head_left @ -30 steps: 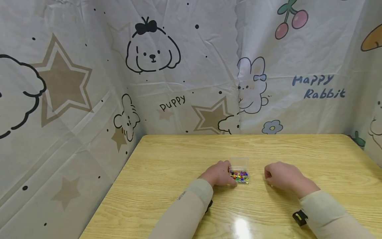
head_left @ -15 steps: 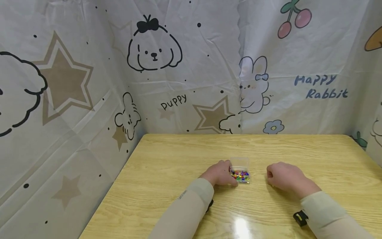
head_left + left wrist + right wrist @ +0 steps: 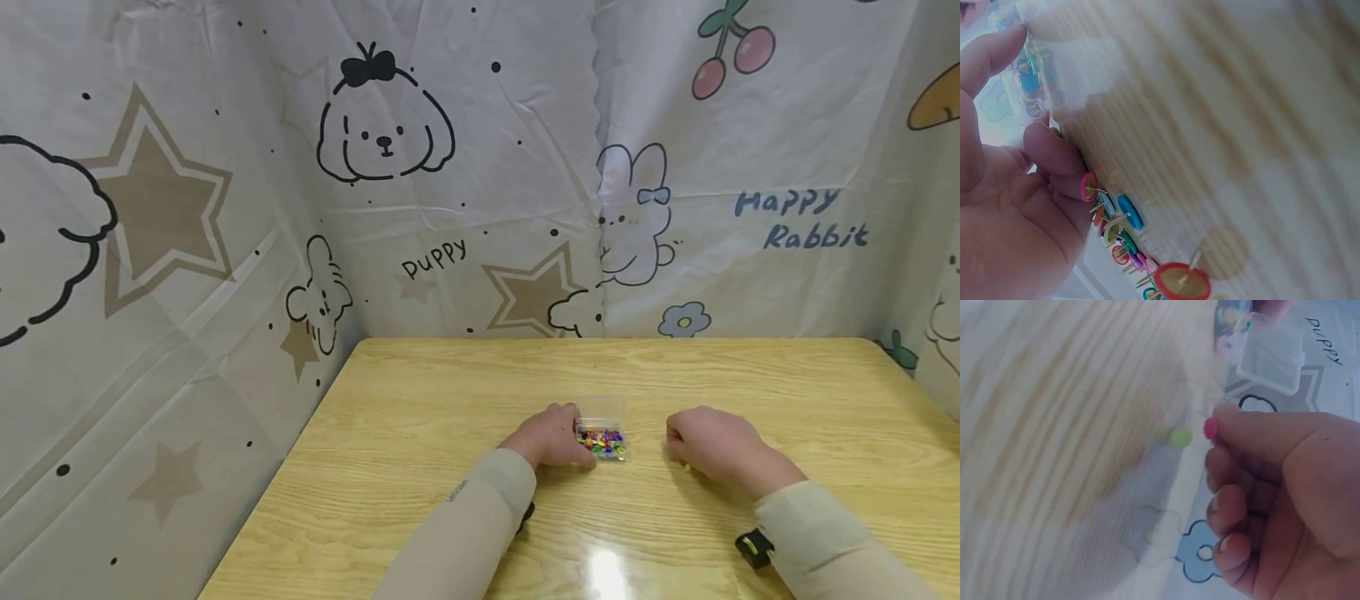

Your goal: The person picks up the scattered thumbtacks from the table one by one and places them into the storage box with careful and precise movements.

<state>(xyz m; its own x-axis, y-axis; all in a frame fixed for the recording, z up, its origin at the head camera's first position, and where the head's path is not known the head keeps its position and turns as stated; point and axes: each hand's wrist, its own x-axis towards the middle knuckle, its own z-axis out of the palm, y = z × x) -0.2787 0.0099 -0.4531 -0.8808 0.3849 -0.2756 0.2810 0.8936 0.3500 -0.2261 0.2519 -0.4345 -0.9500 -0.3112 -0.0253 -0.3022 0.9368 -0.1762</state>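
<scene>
A small clear plastic box point(image 3: 600, 457) of colourful thumbtacks point(image 3: 602, 442) stands on the table, its transparent lid point(image 3: 602, 407) raised. My left hand point(image 3: 553, 435) grips the box's left side, thumb at the near edge. Beside that palm, in the left wrist view, lie several loose thumbtacks, among them a blue one point(image 3: 1130, 211) and a red-rimmed one point(image 3: 1182, 281), pins showing. To the right of the box, my right hand point(image 3: 708, 442) pinches a pink thumbtack point(image 3: 1211, 428) at its fingertips, low over the tabletop. A light green thumbtack point(image 3: 1180, 437) is close by those fingertips.
The wooden table point(image 3: 450, 375) reaches back to a printed white curtain point(image 3: 465, 167), which also hangs along the left and right sides. Black straps show at both wrists, one point(image 3: 754, 547) below the right sleeve. Light glares off the table's near part.
Both hands stay nearly in place, and the box has not moved. A small yellowish-green spot shows more plainly under my right hand now. The head view shifts slightly.
</scene>
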